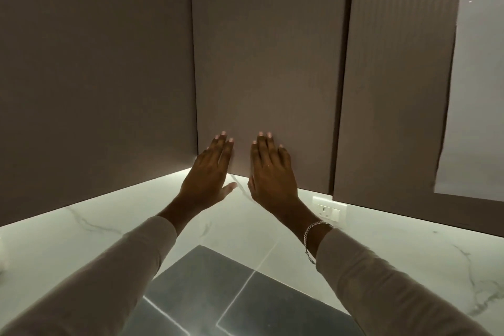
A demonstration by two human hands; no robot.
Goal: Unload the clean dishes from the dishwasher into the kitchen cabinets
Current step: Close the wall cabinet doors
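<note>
Three wall cabinet doors, plain and brown-grey, side by side.
The middle door [270,63] is matte, has no handle and looks shut. The left door [95,76] and the right door [390,90] stand just beside it, with narrow dark gaps between; the right one shows faint vertical ribs.

muted taupe cabinet doors [95,76] above white, grey-veined marble [109,215]

the middle door [267,63] is plain matt brown-grey; the right door [395,90] shows fine vertical ribbing in the same tone. beside it a pale grey glossy panel [480,90]. the marble's veins run thin and wispy. both sleeves [131,259] are light beige, the bracelet [313,229] silver, the socket [328,209] white. the dark slate-grey slab [218,275] below is crossed by thin white lines.
</note>
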